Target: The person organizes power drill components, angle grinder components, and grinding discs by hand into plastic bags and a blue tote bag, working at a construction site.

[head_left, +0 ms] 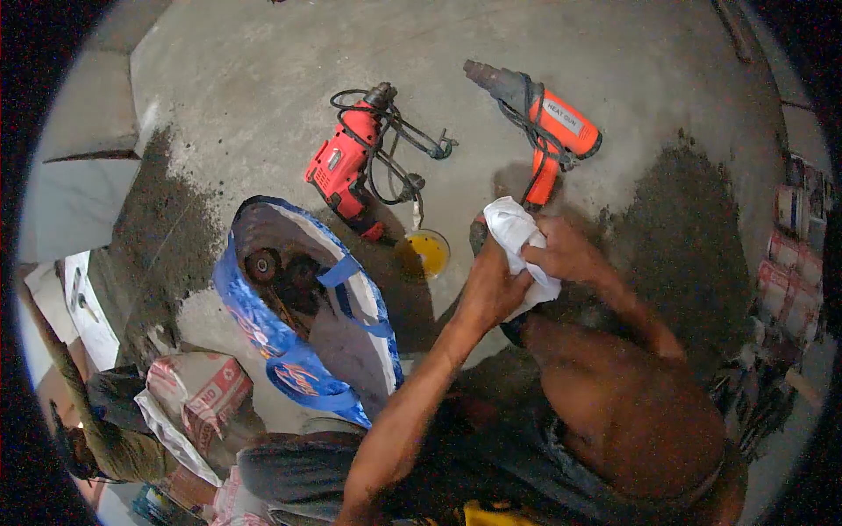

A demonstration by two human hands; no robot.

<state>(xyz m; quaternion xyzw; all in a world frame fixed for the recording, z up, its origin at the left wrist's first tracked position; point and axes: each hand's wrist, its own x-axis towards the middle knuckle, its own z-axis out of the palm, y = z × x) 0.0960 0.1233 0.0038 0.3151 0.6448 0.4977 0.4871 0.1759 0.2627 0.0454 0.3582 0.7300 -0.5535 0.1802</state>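
A white cloth [510,221] is bunched between my two hands, low over the floor in front of my knee. My left hand [496,282] grips its near side with bent fingers. The fingers of my right hand [561,249] close on it from the other side. Just beyond the cloth lies an orange heat gun [566,123] with its dark cord wound round it. Left of that is a red corded drill [338,162], and a yellow disc [427,254] rests near its lower end.
An open blue bag [263,320] stands to my left with dark round parts inside. Behind it sit a printed sack [197,394] and another person [132,447]. Stacked packages [789,272] line the right edge. Dark damp patches mark the concrete floor [263,70].
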